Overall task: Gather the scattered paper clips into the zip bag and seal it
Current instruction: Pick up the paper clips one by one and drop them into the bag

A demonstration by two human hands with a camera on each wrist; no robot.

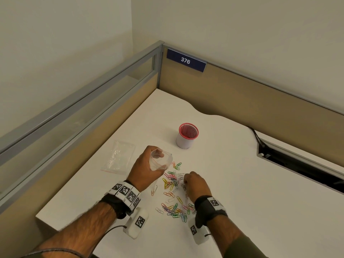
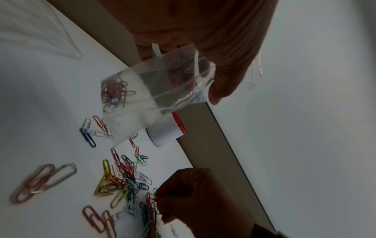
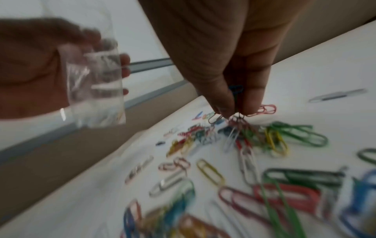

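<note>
My left hand (image 1: 149, 164) holds a small clear zip bag (image 1: 162, 162) with a red seal strip, mouth up, above the white desk. In the left wrist view the zip bag (image 2: 150, 90) has several coloured clips in its bottom corner. Many coloured paper clips (image 1: 172, 183) lie scattered on the desk between my hands; the same paper clips (image 3: 264, 145) fill the right wrist view. My right hand (image 1: 188, 180) is down on the pile, its fingertips (image 3: 252, 103) pinching a small bunch of clips just off the surface.
A second flat clear bag (image 1: 119, 157) lies left of my left hand. A red mesh cup (image 1: 187, 135) with a white wrap stands behind the clips. Partition walls (image 1: 242, 94) close the desk at back and left; a cable slot (image 1: 297, 161) opens at right.
</note>
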